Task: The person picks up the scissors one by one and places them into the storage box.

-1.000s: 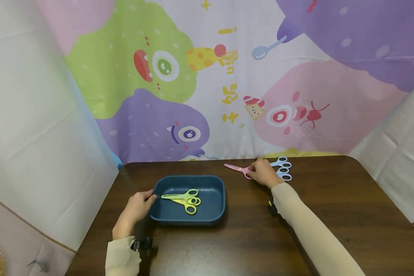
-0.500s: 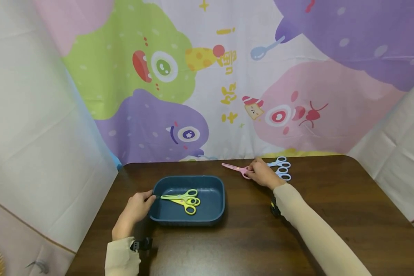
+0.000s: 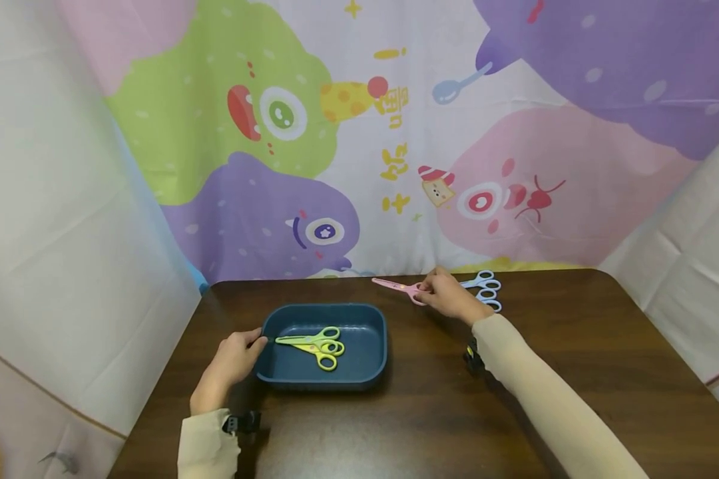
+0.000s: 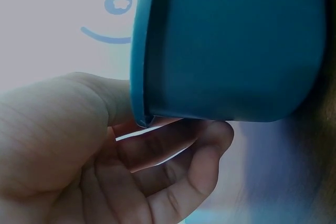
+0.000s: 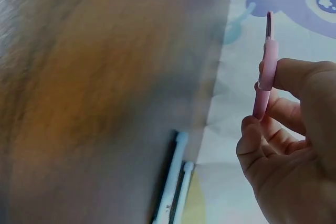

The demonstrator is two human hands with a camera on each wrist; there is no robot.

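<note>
My left hand (image 3: 230,362) grips the left side of a dark blue plastic tray (image 3: 323,384). In the left wrist view its thumb reaches the tray's rim (image 4: 139,51) and bent fingers lie against the outer wall. Inside the tray, green scissors (image 3: 302,340) overlap yellow scissors (image 3: 327,362). My right hand (image 3: 452,298) pinches pink scissors (image 3: 393,285) by the handle loops, blades pointing left. The right wrist view shows these pink scissors (image 5: 269,66) edge-on, off the table, between thumb and fingers. Behind the right hand lie blue scissors (image 3: 488,285), their blades partly hidden.
The brown wooden table (image 3: 347,432) carries everything. A cartoon-printed curtain (image 3: 383,246) hangs at its far edge, and pale fabric (image 3: 66,233) hangs to the left. Two pairs of blue scissors lie side by side at the back right.
My right hand has moved slightly left and up with the pink scissors, away from the blue ones. My left hand stays on the tray. The head view has shifted slightly.
</note>
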